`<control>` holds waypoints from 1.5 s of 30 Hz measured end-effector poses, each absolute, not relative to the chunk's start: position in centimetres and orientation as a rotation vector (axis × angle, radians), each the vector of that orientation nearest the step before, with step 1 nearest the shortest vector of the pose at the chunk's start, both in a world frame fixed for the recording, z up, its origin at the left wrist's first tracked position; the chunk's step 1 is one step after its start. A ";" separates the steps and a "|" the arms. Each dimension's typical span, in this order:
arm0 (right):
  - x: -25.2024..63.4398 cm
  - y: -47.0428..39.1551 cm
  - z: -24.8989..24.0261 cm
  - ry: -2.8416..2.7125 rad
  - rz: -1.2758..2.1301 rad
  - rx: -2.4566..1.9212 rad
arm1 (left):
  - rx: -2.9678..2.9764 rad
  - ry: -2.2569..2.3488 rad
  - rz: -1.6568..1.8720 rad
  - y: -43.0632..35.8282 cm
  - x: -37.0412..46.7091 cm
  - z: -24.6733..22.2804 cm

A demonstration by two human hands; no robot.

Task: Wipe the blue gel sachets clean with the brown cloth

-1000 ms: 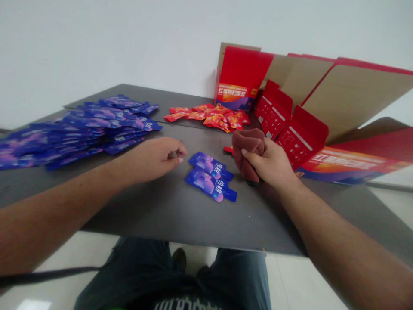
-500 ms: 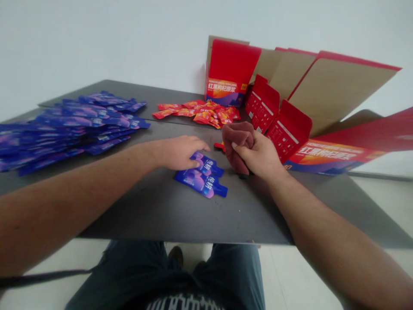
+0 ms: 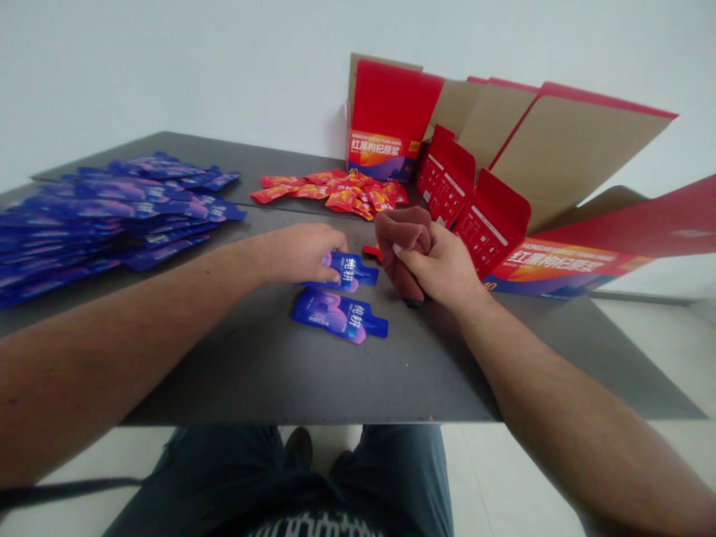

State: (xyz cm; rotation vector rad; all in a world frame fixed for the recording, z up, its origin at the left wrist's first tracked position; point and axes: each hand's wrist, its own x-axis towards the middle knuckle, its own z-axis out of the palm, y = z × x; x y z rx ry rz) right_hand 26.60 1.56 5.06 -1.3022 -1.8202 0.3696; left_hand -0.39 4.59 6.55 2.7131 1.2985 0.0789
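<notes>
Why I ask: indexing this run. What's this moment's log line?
left hand: on blue pouch; right hand: holding brown cloth; nearby: second blue pouch; behind: red pouches, cartons

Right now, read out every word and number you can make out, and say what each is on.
"红黑枸杞原浆": back box
"40": back box, lower left
"红黑枸杞原浆": right-hand box
"40": right-hand box, lower left
Large white characters, too blurred to be sure: near blue pouch
Too small or blurred: romanised lines above both box titles, red flaps, orange-red sachets, blue pile
Cut off: shirt lettering
</notes>
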 end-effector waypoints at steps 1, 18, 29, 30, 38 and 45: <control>26.6 1.6 5.1 -1.818 0.367 -1.303 | 2.733 1.305 0.076 4.4 -0.4 6.7; 27.7 2.3 5.5 -1.695 0.380 -1.265 | 1.639 1.425 0.972 1.8 -0.7 7.4; 24.3 -0.7 9.1 -2.008 0.346 -1.242 | 1.076 1.137 1.010 -0.3 0.8 3.2; 24.0 -0.7 9.5 -2.041 0.314 -1.251 | 1.084 1.140 1.013 -0.2 0.7 3.2; 21.8 -0.4 10.7 -2.290 -0.077 -1.319 | 1.093 1.172 1.073 -0.2 0.3 3.5; 23.4 0.3 7.8 -1.956 0.246 -1.172 | 0.964 1.158 1.230 -0.5 0.0 5.1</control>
